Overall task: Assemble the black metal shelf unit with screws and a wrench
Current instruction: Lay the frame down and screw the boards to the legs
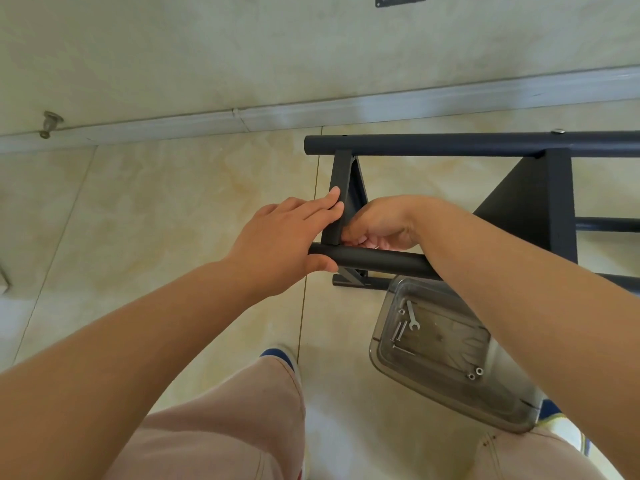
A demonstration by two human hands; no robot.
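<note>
**Both hands at the near corner of the shelf frame**

Left hand (pixel 277 237) grip: thumb under the near black tube (pixel 381 262), fingers laid nearly straight over it, tips resting on the short black crosspiece (pixel 341 199) that joins the near tube to the far tube (pixel 450 144). Right hand (pixel 377 225) curled just inside the same corner, fingertips bunched against the joint; whether they pinch anything cannot be told, as the tube and crosspiece hide it.

Black metal shelf unit (pixel 533 202) lies on its side on the tiled floor (pixel 173 202), running off to the right, with a triangular shelf panel fixed farther along. A screw head (pixel 557 131) shows on top of the far tube.

Clear plastic tray (pixel 446 389) sits on the floor just beside the near tube, under the right forearm. Inside it: a small wrench (pixel 412 315), several loose screws (pixel 398 336), and two nuts (pixel 475 373) in the near corner.

Person's light trouser legs and a shoe (pixel 280 355) at bottom; baseboard (pixel 207 123) beyond.
</note>
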